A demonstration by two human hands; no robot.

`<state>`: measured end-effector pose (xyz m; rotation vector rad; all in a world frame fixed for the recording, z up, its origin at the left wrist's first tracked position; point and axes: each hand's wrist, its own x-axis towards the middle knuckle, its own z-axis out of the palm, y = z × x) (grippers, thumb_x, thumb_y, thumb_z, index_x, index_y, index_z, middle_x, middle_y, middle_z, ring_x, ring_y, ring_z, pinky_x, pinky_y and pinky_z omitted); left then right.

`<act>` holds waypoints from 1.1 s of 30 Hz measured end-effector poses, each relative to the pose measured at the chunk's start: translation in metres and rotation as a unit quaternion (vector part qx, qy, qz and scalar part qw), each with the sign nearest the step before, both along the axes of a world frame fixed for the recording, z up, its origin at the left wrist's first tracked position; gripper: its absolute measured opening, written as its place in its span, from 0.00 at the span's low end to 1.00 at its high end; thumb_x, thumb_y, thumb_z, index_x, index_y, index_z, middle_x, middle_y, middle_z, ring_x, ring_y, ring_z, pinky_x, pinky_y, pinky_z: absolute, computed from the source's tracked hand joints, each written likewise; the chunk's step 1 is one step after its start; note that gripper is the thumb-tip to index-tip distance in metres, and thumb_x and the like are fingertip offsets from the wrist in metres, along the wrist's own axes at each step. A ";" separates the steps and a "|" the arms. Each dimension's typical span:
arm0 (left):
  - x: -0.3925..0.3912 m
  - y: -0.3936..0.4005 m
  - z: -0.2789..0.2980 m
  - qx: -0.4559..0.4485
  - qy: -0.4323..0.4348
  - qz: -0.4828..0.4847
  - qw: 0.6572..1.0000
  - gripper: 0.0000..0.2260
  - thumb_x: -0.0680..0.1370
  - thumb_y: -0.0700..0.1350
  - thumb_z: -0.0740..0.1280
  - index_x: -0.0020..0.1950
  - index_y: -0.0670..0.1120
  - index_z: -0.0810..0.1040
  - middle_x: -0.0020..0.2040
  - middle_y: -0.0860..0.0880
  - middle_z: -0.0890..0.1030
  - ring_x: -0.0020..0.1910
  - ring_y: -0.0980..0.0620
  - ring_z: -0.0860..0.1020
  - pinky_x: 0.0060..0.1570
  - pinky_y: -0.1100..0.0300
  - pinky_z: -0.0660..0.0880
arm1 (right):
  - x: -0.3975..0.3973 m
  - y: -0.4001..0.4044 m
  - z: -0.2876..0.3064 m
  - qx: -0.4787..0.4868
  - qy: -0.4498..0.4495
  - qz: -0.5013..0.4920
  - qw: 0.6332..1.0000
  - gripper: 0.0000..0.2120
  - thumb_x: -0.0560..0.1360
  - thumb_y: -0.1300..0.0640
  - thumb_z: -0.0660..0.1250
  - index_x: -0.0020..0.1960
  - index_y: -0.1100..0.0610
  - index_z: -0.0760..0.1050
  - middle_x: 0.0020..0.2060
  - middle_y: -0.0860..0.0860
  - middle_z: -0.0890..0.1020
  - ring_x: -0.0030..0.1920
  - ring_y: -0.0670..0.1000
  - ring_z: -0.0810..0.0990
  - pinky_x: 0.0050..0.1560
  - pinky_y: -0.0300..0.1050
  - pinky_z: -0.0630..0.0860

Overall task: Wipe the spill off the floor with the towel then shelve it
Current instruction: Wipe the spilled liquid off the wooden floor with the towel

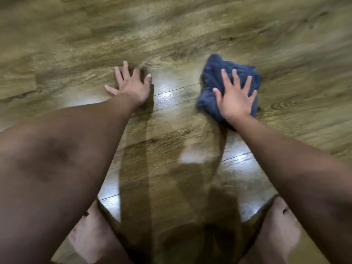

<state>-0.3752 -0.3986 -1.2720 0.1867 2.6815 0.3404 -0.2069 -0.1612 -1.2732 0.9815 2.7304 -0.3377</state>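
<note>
A crumpled dark blue towel (pixel 213 80) lies on the wooden plank floor (pixel 171 35), right of centre. My right hand (pixel 235 98) presses flat on top of it with fingers spread. My left hand (pixel 131 84) rests palm-down on the bare floor to the left, fingers apart, holding nothing. Between the hands and nearer to me, shiny patches (pixel 167 92) glint on the planks; I cannot tell whether they are wet or only reflecting light. The picture is blurred by motion.
My two bare knees (pixel 89 231) (pixel 276 231) rest on the floor at the bottom edge, either side of my shadow. Wooden planks fill the whole view; no shelf or other object shows.
</note>
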 end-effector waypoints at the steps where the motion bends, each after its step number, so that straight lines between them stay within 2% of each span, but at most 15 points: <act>1: 0.003 0.006 0.000 -0.003 -0.002 -0.009 1.000 0.28 0.82 0.64 0.49 0.79 0.54 0.62 0.83 0.51 0.41 0.81 0.46 0.37 0.69 0.23 0.39 | 0.012 0.023 0.000 0.001 0.001 -0.044 0.999 0.30 0.82 0.37 0.52 0.81 0.41 0.47 0.82 0.47 0.49 0.80 0.66 0.44 0.73 0.75 0.49; 3: 0.009 0.018 -0.001 -0.008 -0.001 -0.027 1.000 0.27 0.82 0.64 0.49 0.79 0.54 0.62 0.83 0.52 0.41 0.81 0.46 0.37 0.69 0.24 0.39 | 0.041 0.065 0.001 -0.007 0.011 -0.133 0.991 0.30 0.82 0.38 0.52 0.81 0.42 0.49 0.82 0.48 0.50 0.80 0.66 0.45 0.72 0.76 0.50; 5: 0.015 0.026 -0.004 -0.012 0.007 -0.046 0.999 0.27 0.82 0.64 0.50 0.79 0.54 0.62 0.83 0.52 0.41 0.81 0.46 0.37 0.70 0.24 0.39 | 0.074 0.091 0.004 -0.001 0.021 -0.182 0.983 0.30 0.82 0.39 0.54 0.81 0.44 0.51 0.81 0.50 0.53 0.79 0.67 0.47 0.72 0.76 0.51; 8: 0.019 0.031 -0.006 -0.016 0.015 -0.057 0.998 0.27 0.82 0.64 0.50 0.79 0.55 0.62 0.83 0.51 0.42 0.81 0.46 0.38 0.70 0.25 0.39 | 0.106 0.094 0.004 0.010 0.050 -0.154 0.987 0.30 0.79 0.40 0.56 0.79 0.46 0.56 0.80 0.50 0.57 0.78 0.66 0.52 0.73 0.73 0.54; 11: 0.018 0.036 -0.001 -0.009 0.008 -0.056 0.998 0.27 0.82 0.64 0.50 0.79 0.55 0.61 0.83 0.50 0.41 0.81 0.45 0.37 0.70 0.25 0.38 | 0.115 0.079 0.000 0.017 0.047 -0.135 0.990 0.34 0.77 0.36 0.57 0.79 0.46 0.55 0.80 0.50 0.57 0.78 0.67 0.52 0.73 0.73 0.52; 13: 0.017 0.040 0.005 0.006 0.005 -0.056 0.998 0.26 0.82 0.64 0.50 0.79 0.56 0.61 0.83 0.50 0.41 0.81 0.45 0.36 0.70 0.26 0.37 | 0.113 0.066 -0.002 0.033 0.033 -0.130 0.990 0.38 0.76 0.30 0.55 0.80 0.48 0.54 0.79 0.52 0.58 0.77 0.68 0.53 0.72 0.73 0.53; 16: 0.016 0.046 0.009 0.026 0.016 -0.071 0.997 0.26 0.82 0.64 0.50 0.79 0.57 0.60 0.83 0.50 0.41 0.81 0.45 0.36 0.71 0.26 0.37 | 0.104 0.047 -0.002 0.085 0.029 -0.141 0.986 0.41 0.75 0.27 0.53 0.78 0.53 0.58 0.72 0.60 0.64 0.71 0.68 0.62 0.67 0.73 0.58; 21: 0.013 0.035 0.014 0.038 0.031 -0.059 0.997 0.25 0.83 0.63 0.52 0.78 0.58 0.61 0.83 0.50 0.43 0.81 0.45 0.37 0.72 0.27 0.40 | 0.086 0.031 0.002 0.154 0.065 -0.127 0.978 0.29 0.78 0.37 0.57 0.64 0.60 0.68 0.59 0.62 0.73 0.61 0.65 0.71 0.58 0.66 0.69; 25: 0.006 0.020 0.015 0.038 0.033 -0.040 0.998 0.24 0.83 0.63 0.52 0.78 0.58 0.61 0.83 0.49 0.44 0.81 0.45 0.38 0.72 0.27 0.43 | 0.073 0.011 0.003 0.090 0.128 -0.072 0.985 0.19 0.81 0.43 0.57 0.57 0.59 0.69 0.54 0.61 0.77 0.58 0.64 0.72 0.57 0.63 0.67; 28: 0.003 0.012 0.015 0.034 0.033 -0.034 0.998 0.25 0.83 0.64 0.51 0.78 0.58 0.61 0.83 0.49 0.45 0.81 0.45 0.39 0.71 0.27 0.44 | 0.058 -0.040 0.005 0.011 0.186 0.038 0.982 0.15 0.81 0.44 0.58 0.52 0.57 0.71 0.49 0.59 0.78 0.54 0.62 0.74 0.54 0.61 0.68; 30: 0.002 0.008 0.016 0.033 0.038 -0.035 0.998 0.25 0.83 0.64 0.52 0.78 0.57 0.62 0.83 0.49 0.45 0.81 0.45 0.39 0.71 0.27 0.45 | 0.047 -0.086 0.004 -0.020 0.207 0.145 0.967 0.15 0.80 0.45 0.59 0.51 0.57 0.73 0.46 0.58 0.77 0.50 0.62 0.75 0.50 0.60 0.70; 33: -0.002 -0.001 0.018 0.038 0.050 -0.033 0.997 0.24 0.83 0.63 0.52 0.77 0.56 0.63 0.83 0.48 0.47 0.82 0.45 0.41 0.71 0.28 0.45 | 0.035 -0.142 0.008 -0.015 0.271 0.286 0.919 0.16 0.79 0.44 0.62 0.47 0.57 0.75 0.43 0.57 0.77 0.46 0.61 0.75 0.47 0.59 0.71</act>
